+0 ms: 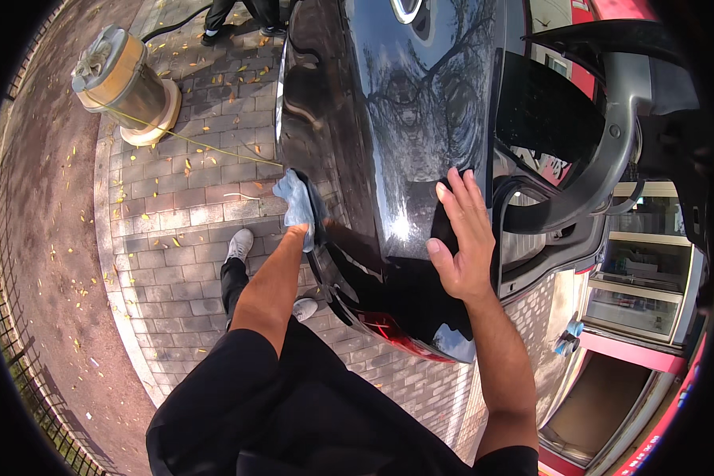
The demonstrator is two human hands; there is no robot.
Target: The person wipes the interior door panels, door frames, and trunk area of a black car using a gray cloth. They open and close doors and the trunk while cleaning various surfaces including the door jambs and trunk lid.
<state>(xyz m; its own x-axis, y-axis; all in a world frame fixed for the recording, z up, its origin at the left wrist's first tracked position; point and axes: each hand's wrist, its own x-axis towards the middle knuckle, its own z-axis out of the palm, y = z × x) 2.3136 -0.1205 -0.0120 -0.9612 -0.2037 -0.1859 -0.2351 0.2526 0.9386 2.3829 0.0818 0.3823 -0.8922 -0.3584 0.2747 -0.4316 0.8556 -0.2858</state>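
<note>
A light-blue cloth (291, 195) covers most of my left hand (301, 228), leaving only its heel and the wrist in sight. The cloth meets the lower edge of a glossy dark car (357, 238). My right hand (467, 238) is spread over the upper part of the same bodywork, fingers apart and nothing in it. Below and between my arms, a red tail light (387, 334) wraps the car's corner. The shiny panel mirrors trees and sky.
A drum-shaped vacuum cleaner (116, 83) stands on leaf-strewn paving (196, 208), with a thin yellow cord (214, 147) running towards the car. Another person's legs (229, 12) are behind it. An open, grey-trimmed car part (622, 131) juts out at right, near a glazed shopfront (642, 262).
</note>
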